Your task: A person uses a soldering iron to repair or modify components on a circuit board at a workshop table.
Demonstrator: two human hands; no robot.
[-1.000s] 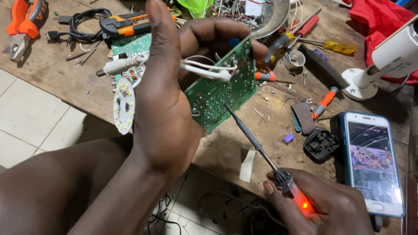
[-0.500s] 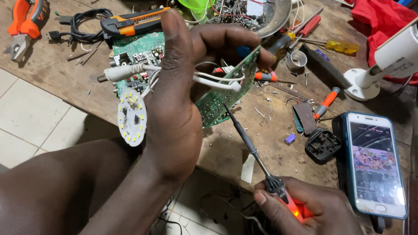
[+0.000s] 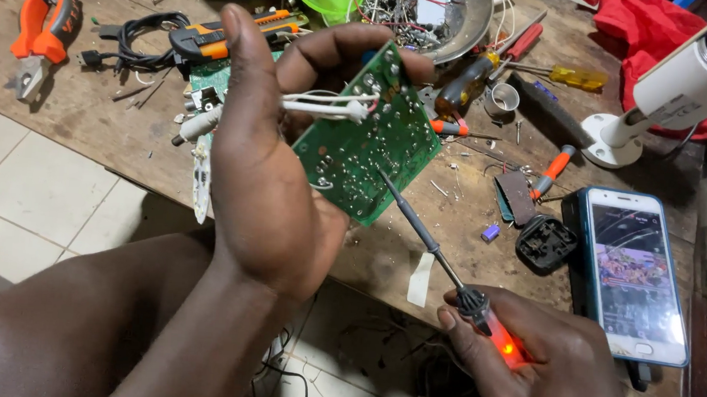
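Two hands were busy above the table (image 3: 85, 122) — left hand (image 3: 268, 176) pinched a green circuit board (image 3: 370, 146), tilted w/ solder side up. Right hand (image 3: 541, 369) gripped a soldering iron (image 3: 448, 267) — tip touching the board's lower edge, phone (image 3: 634, 272) just beside.

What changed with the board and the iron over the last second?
The left hand tilted the green board so its soldered face shows more fully. The right hand brought the iron up until its tip sits on the board. Both grips are unchanged; the phone stayed put.

Left hand (image 3: 268, 176) raised, grip closed; right hand (image 3: 541, 369) low, grip closed.
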